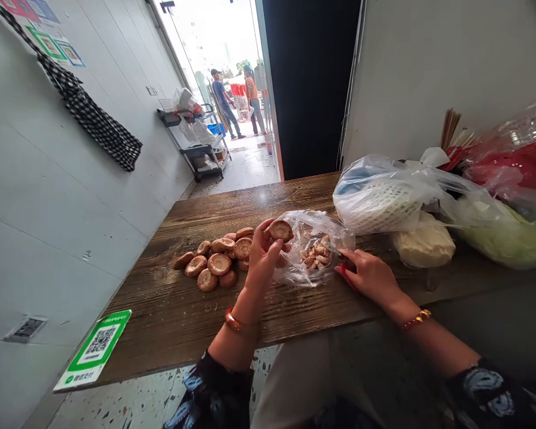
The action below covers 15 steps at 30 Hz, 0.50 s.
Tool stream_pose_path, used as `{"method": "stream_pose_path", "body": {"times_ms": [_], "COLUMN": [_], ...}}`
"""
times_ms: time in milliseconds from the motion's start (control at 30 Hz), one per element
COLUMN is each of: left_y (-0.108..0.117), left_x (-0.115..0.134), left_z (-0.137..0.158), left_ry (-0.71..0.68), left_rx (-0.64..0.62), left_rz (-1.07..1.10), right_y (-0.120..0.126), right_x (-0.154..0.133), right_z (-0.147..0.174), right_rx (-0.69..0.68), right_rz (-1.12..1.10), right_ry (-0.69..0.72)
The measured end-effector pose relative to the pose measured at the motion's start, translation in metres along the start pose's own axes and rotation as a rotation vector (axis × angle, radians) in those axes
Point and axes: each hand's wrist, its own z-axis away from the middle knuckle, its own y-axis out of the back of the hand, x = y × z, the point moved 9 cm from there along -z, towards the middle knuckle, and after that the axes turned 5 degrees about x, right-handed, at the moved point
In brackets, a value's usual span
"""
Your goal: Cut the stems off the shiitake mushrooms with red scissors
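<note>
My left hand [264, 253] grips a brown mushroom cap [280, 230], its pale underside turned toward me. In my right hand [373, 275] is a pair of scissors [349, 275] with red and black handles, the blades pointing left over a clear plastic bag [295, 275]. Cut mushroom stems [316, 255] lie in a small heap on that bag. Left of my left hand, a pile of mushroom caps [219, 263] rests on the wooden table [170, 316], most with the underside up.
Bagged produce [379, 199], a pale wrapped block [424, 241] and a bagged green vegetable [500, 229] crowd the table's right side. A green QR-code card [96, 348] lies at the front left corner. Beyond the table are a cart [201, 143] and two people outside the doorway.
</note>
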Motion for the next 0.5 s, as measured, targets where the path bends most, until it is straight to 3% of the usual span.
{"method": "stream_pose_path", "body": {"times_ms": [200, 300, 400, 500], "left_y": [0.026, 0.046, 0.078, 0.130], "left_x": [0.028, 0.049, 0.070, 0.086], "left_z": [-0.007, -0.013, -0.021, -0.025], "left_ry": [-0.100, -0.153, -0.209, -0.210], "left_rx": [0.155, 0.179, 0.191, 0.299], "left_rz": [0.001, -0.190, -0.452, -0.568], "right_y": [-0.002, -0.001, -0.001, -0.004], "right_x": [-0.001, -0.001, 0.000, 0.002], "right_z": [0.005, 0.005, 0.007, 0.008], "right_rx": [0.084, 0.074, 0.070, 0.082], "right_rz": [0.063, 0.048, 0.041, 0.053], "right_ry": [0.019, 0.022, 0.035, 0.055]}}
